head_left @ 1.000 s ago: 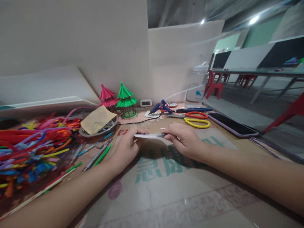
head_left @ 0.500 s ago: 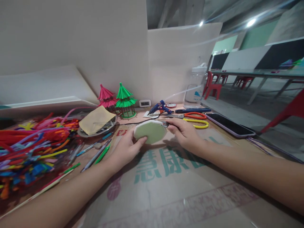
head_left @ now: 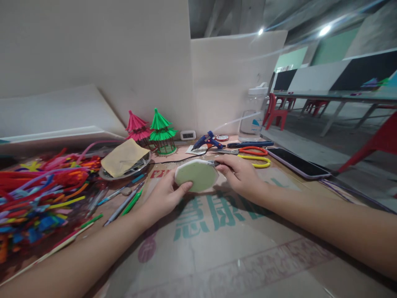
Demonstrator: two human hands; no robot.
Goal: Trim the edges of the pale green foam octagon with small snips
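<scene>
My left hand point(head_left: 167, 193) is closed on the left edge of a pale green octagonal board point(head_left: 198, 176), its thumb lying across the face. The board has a white rim and is tilted up towards me above the cardboard. My right hand point(head_left: 243, 174) pinches a small metal tool point(head_left: 212, 162) whose tip reaches the board's upper right edge. The fingers cover most of this tool, so its kind cannot be made out. A few tiny dark marks show near the board's edge.
Colourful pipe cleaners point(head_left: 40, 194) heap at left, beside a metal plate point(head_left: 107, 177) and pens point(head_left: 124, 203). Behind stand pink point(head_left: 136, 126) and green point(head_left: 161, 128) pavilion models, a blue glue gun point(head_left: 208, 140) and a bottle point(head_left: 252, 114). Scissors point(head_left: 254, 161) and a phone point(head_left: 297, 163) lie right.
The board has tipped slightly, showing more of its green face. Both hands keep their grip, and the whole view has shifted a little.
</scene>
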